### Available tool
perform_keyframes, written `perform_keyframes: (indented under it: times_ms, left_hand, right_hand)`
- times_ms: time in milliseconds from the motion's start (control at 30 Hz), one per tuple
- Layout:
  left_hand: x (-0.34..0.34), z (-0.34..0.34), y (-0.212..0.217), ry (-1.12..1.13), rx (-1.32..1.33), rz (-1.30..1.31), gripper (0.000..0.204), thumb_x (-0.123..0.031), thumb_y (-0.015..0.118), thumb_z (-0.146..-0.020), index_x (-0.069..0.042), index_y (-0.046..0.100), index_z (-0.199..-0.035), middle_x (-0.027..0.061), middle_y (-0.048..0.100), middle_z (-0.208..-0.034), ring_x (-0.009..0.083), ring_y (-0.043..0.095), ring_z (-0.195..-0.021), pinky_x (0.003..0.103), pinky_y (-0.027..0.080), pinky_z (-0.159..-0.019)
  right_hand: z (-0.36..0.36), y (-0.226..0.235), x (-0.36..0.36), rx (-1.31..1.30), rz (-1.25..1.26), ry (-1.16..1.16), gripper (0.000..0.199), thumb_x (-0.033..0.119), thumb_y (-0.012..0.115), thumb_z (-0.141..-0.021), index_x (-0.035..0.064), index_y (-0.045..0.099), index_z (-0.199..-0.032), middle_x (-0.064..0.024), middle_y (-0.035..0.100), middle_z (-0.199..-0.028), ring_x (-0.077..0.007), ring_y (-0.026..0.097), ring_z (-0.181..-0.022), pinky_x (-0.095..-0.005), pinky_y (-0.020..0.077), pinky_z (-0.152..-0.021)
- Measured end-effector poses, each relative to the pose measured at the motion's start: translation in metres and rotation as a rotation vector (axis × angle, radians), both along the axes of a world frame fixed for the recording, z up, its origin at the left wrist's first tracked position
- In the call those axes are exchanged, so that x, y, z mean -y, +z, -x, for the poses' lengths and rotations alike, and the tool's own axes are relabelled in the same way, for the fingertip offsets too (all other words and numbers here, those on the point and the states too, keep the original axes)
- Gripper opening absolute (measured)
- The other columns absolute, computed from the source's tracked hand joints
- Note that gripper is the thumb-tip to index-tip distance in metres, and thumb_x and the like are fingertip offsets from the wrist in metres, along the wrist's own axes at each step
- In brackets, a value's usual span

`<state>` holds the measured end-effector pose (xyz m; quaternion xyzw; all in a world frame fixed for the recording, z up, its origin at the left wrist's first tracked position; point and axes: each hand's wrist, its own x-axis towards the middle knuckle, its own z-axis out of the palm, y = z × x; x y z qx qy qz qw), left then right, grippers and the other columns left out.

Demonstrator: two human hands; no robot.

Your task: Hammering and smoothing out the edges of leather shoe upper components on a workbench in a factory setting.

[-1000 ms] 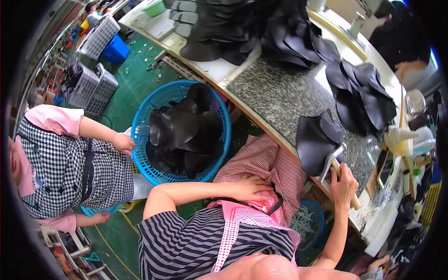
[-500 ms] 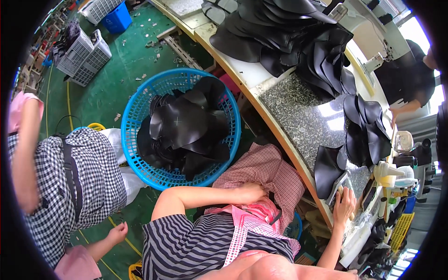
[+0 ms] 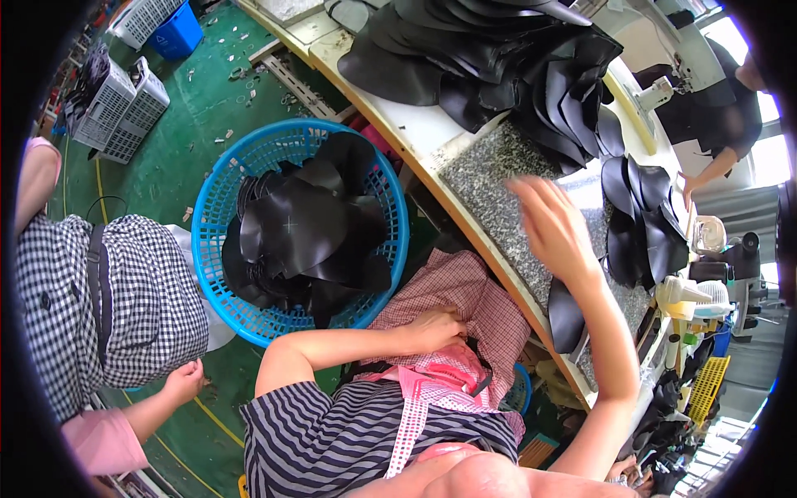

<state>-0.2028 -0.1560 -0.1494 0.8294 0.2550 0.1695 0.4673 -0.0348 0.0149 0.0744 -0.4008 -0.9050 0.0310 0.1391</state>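
Right hand (image 3: pixel 554 226) above granite slab (image 3: pixel 498 178)

one view only, worn on the head, looking steeply down over the wearer's own torso and striped shirt (image 3: pixel 365 432); faces down and forward toward the speckled stone worktop (image 3: pixel 498 178), which runs diagonally from upper centre to lower right; wide fisheye, so the bench edge bows and a dark rim rings the frame; sits close above the left hand (image 3: pixel 436 325) at the lap and the raised right hand (image 3: pixel 552 228), blurred, over the worktop; reaches far enough to take in the blue plastic basket (image 3: pixel 217 249) on the green floor (image 3: pixel 191 108) at left and a neighbour in a checked shirt (image 3: pixel 100 307) at the left edge; no second view to overlap.
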Motion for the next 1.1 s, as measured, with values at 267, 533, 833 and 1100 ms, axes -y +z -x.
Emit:
perform_keyframes:
  times_ms: [267,533,833,1100]
  left_hand:
    - [0.012,0.01,-0.022,0.075,-0.015,0.112,0.026,-0.025,0.064,-0.095,-0.005,0.073,-0.108,0.0159,0.07,-0.102,0.036,0.065,-0.101,0.046,0.052,-0.091]
    - [-0.135,0.04,0.122,0.58,0.368,-0.443,0.014,0.0,0.075,-0.084,-0.004,0.072,-0.097,0.01,0.069,-0.087,0.0295,0.067,-0.08,0.041,0.054,-0.071]
    - [-0.242,0.004,0.147,0.651,0.039,-0.451,0.025,-0.011,0.06,-0.101,0.003,0.064,-0.121,0.0229,0.066,-0.126,0.0406,0.064,-0.116,0.045,0.051,-0.103]
    - [-0.253,-0.009,0.135,0.681,-0.113,-0.411,0.031,-0.007,0.059,-0.1,0.008,0.061,-0.127,0.0279,0.064,-0.13,0.0419,0.062,-0.119,0.046,0.05,-0.105]
  right_hand:
    - [0.019,-0.038,-0.15,0.911,0.01,-0.063,0.043,0.001,0.069,-0.074,0.0062,0.067,-0.117,-0.0062,0.068,-0.113,-0.0228,0.063,-0.112,-0.0381,0.0498,-0.093]
    - [-0.05,-0.021,-0.172,0.423,-0.06,-0.009,0.05,-0.004,0.07,-0.069,0.007,0.061,-0.117,-0.0083,0.061,-0.11,-0.0276,0.061,-0.113,-0.0408,0.0507,-0.094]
    - [-0.052,-0.038,-0.183,0.208,-0.001,-0.221,0.029,0.016,0.055,-0.092,0.0045,0.066,-0.116,-0.0165,0.071,-0.101,-0.0373,0.073,-0.089,-0.0484,0.0584,-0.077]
    - [-0.02,-0.052,-0.16,0.227,0.125,-0.249,0.018,0.014,0.057,-0.087,0.0003,0.066,-0.096,-0.0221,0.073,-0.082,-0.0389,0.075,-0.076,-0.0479,0.0593,-0.066]
